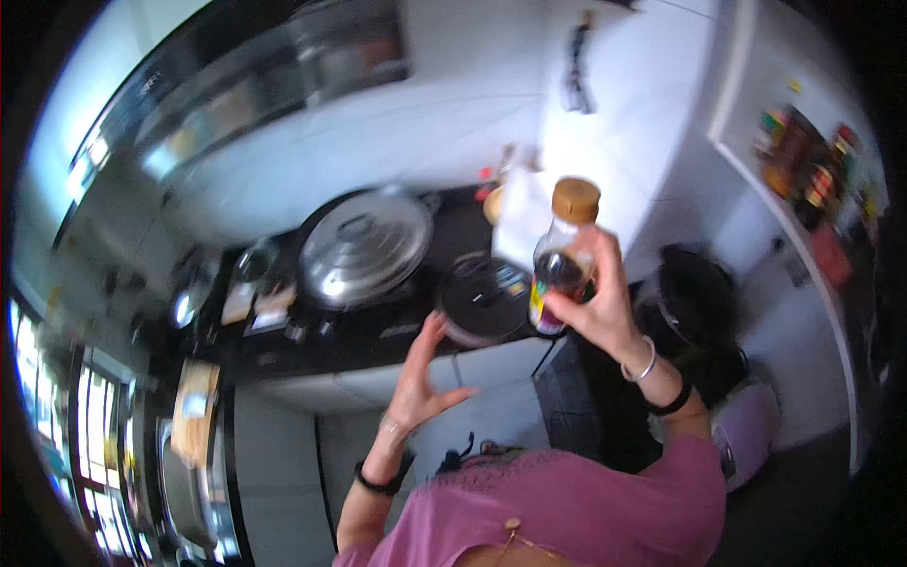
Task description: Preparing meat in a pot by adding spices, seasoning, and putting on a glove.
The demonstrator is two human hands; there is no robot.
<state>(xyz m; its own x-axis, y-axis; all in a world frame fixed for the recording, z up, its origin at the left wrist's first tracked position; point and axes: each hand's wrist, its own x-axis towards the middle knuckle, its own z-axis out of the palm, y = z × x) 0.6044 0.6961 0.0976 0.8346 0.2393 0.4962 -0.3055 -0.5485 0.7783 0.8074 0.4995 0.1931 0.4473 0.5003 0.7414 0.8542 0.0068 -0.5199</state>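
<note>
My right hand (602, 298) grips a clear bottle (556, 273) that has a gold-brown cap (575, 198), dark contents and a coloured label. The bottle is raised in front of the counter, slightly tilted, with its cap on. My left hand (417, 386) holds nothing; thumb and fingers are spread apart. Its fingertips appear close to a dark lidded pot (482, 301) on the black countertop, though I cannot tell whether they touch it. Left of that pot sits a large wok with a domed metal lid (365, 248).
A range hood (283, 71) hangs over the wok. Several bottles (815, 173) stand on a shelf at the right, above a dark bin-like container (694, 298). A wooden board (195, 411) lies at the left. Beside me on the right is a purple object (747, 436), blurred.
</note>
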